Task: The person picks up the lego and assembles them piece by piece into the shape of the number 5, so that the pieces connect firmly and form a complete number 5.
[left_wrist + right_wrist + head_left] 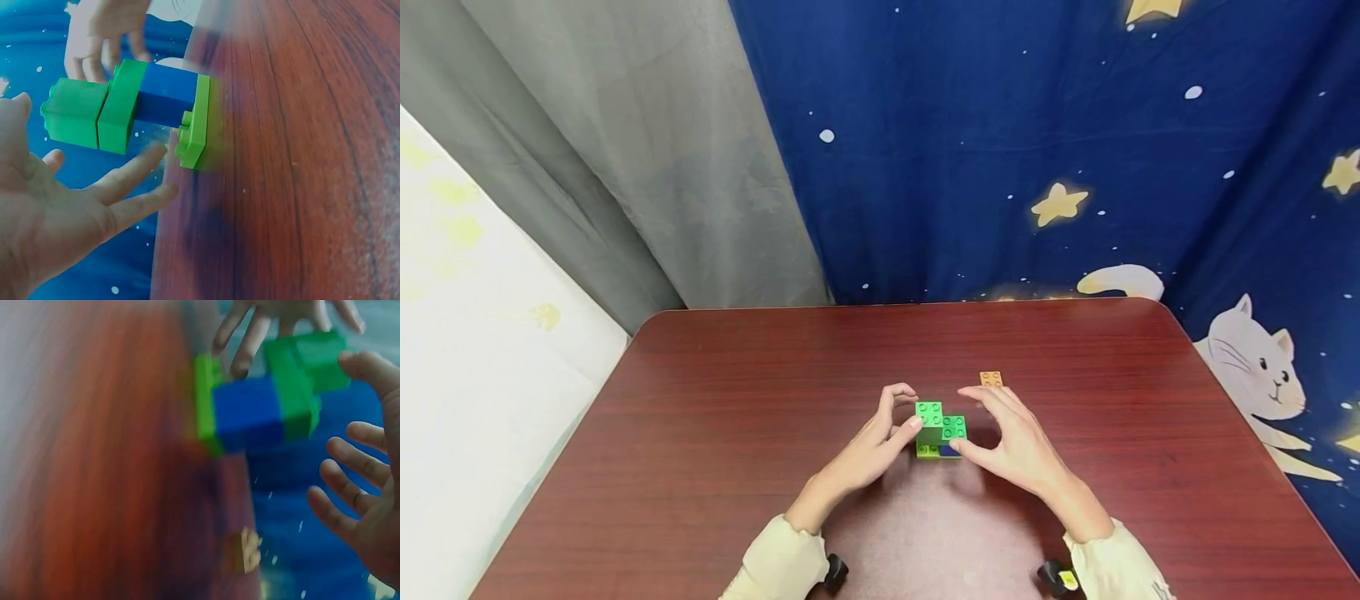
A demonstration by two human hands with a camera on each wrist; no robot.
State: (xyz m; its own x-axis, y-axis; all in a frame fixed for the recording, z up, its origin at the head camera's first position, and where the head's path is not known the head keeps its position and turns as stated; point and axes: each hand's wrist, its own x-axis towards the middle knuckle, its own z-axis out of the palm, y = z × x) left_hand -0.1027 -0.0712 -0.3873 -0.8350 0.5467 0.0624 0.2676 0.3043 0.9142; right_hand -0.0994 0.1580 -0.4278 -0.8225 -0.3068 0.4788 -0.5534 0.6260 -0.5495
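A small stack of toy building bricks stands on the table between my hands. At its bottom lies a flat lime-green plate [199, 125], with a blue brick [169, 90] on one end of it. Above that sits a green brick [122, 109], and another green brick [928, 412] tops the stack, offset toward the left. My left hand [868, 446] is beside the left of the stack, fingers spread and thumb tip close to the top brick. On the right, my right hand [1018, 446] curves loosely around the other side, its thumb tip near the lower green brick.
An orange-tan brick [991, 379] with studs lies beyond my right hand's fingers, partly hidden by them. The dark red wooden table [737, 375] reaches back to a blue curtain [962, 167] with stars and a grey one [647, 150].
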